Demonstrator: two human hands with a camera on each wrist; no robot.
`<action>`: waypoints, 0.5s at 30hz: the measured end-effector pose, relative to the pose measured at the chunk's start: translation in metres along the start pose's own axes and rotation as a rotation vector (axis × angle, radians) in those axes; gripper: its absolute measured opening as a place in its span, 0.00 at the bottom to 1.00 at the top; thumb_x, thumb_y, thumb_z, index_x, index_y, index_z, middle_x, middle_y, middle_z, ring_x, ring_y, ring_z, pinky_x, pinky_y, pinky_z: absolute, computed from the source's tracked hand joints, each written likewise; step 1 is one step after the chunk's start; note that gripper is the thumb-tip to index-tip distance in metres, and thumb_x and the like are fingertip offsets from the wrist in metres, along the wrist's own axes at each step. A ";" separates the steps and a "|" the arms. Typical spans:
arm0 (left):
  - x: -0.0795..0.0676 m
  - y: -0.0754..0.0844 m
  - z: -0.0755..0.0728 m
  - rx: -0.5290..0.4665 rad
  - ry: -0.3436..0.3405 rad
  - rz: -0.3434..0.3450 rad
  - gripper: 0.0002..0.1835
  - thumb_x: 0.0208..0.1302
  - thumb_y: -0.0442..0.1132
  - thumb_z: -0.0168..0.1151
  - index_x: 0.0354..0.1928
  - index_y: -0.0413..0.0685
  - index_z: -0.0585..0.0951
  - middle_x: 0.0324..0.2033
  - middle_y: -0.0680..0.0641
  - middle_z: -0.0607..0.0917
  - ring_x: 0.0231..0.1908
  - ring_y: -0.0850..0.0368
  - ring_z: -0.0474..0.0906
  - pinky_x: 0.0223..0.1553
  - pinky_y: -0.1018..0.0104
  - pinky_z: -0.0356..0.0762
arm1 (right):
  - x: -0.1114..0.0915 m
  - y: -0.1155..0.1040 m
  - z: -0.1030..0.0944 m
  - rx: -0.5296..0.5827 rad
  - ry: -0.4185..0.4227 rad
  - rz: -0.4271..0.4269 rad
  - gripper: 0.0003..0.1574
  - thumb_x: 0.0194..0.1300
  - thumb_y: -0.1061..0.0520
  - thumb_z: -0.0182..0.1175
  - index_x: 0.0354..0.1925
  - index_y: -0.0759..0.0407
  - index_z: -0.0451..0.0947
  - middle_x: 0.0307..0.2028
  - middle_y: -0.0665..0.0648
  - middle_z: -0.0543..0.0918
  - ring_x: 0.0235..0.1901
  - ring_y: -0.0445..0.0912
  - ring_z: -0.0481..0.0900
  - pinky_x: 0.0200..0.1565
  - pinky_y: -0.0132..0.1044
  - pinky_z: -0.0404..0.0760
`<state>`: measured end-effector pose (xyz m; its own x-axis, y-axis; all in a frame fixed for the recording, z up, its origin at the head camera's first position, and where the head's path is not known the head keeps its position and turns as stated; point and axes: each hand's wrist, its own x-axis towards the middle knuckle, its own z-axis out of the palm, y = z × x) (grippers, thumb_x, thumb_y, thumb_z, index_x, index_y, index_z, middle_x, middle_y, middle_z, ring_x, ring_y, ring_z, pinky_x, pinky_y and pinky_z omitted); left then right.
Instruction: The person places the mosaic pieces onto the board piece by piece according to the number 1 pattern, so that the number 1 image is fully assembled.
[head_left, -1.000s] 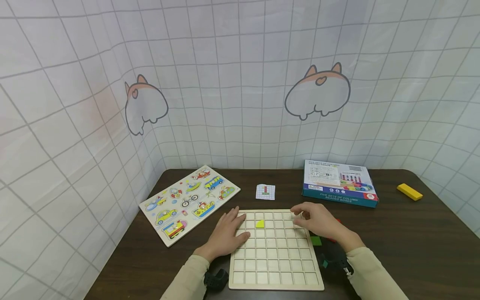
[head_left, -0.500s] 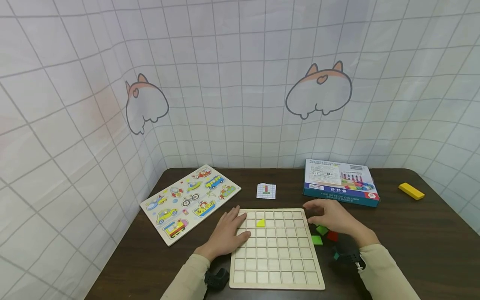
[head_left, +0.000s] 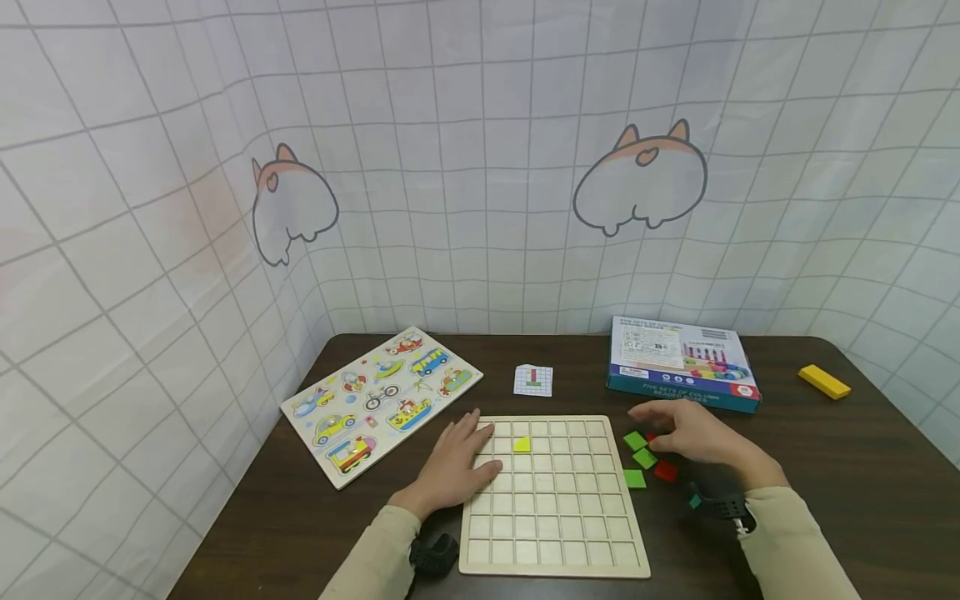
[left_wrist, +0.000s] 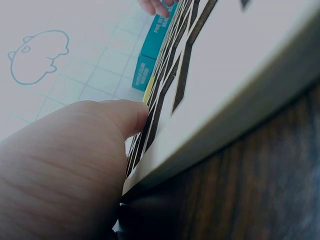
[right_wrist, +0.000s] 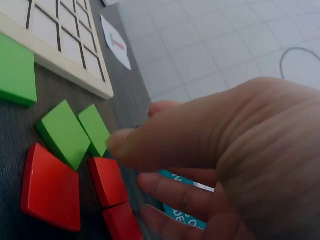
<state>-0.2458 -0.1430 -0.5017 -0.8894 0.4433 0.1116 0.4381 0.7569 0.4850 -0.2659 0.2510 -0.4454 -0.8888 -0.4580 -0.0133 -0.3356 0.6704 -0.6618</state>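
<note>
My left hand (head_left: 453,462) rests with spread, straight fingers on the left side of a pale wooden grid board (head_left: 555,529); its thumb lies on the board's rim in the left wrist view. A yellow, roughly triangular tile (head_left: 522,445) sits in one of the board's upper cells. Off the board's right edge, my right hand (head_left: 697,429) hovers above a small group of tiles, fingers loosely bent and holding nothing. In the right wrist view, green square tiles (right_wrist: 64,134) and red square tiles (right_wrist: 51,190) lie on the dark table just under the thumb and fingertips.
A picture puzzle board (head_left: 382,404) lies at the left. Behind the grid board is a small paper card (head_left: 533,381) with a red and green pattern. A blue-and-white toy box (head_left: 682,362) stands behind the right hand, and a yellow block (head_left: 824,382) lies far right.
My right hand has moved rightward from over the board's upper right corner to the tiles beside it, uncovering more green and red ones. My left hand has stayed in place.
</note>
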 end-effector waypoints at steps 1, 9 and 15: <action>0.000 0.000 0.000 0.001 0.000 0.000 0.34 0.70 0.56 0.54 0.72 0.46 0.66 0.75 0.40 0.53 0.75 0.44 0.45 0.74 0.45 0.41 | 0.000 0.001 0.000 0.006 -0.007 0.004 0.27 0.61 0.65 0.65 0.59 0.63 0.76 0.55 0.64 0.80 0.53 0.60 0.79 0.53 0.57 0.79; 0.001 -0.002 0.002 0.011 0.002 -0.002 0.34 0.71 0.56 0.53 0.72 0.46 0.66 0.75 0.39 0.53 0.75 0.44 0.45 0.74 0.46 0.41 | -0.003 0.007 -0.001 0.033 -0.029 0.010 0.27 0.61 0.69 0.62 0.59 0.64 0.76 0.56 0.66 0.79 0.51 0.59 0.78 0.52 0.55 0.80; 0.002 -0.002 0.002 0.010 0.001 -0.005 0.34 0.70 0.56 0.54 0.72 0.46 0.66 0.75 0.40 0.53 0.75 0.44 0.45 0.74 0.45 0.41 | -0.003 0.011 0.001 0.033 -0.016 0.013 0.28 0.59 0.70 0.62 0.59 0.63 0.77 0.55 0.65 0.80 0.49 0.56 0.78 0.51 0.54 0.81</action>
<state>-0.2479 -0.1428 -0.5039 -0.8916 0.4392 0.1105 0.4353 0.7637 0.4768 -0.2667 0.2591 -0.4540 -0.8877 -0.4592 -0.0339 -0.3134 0.6566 -0.6860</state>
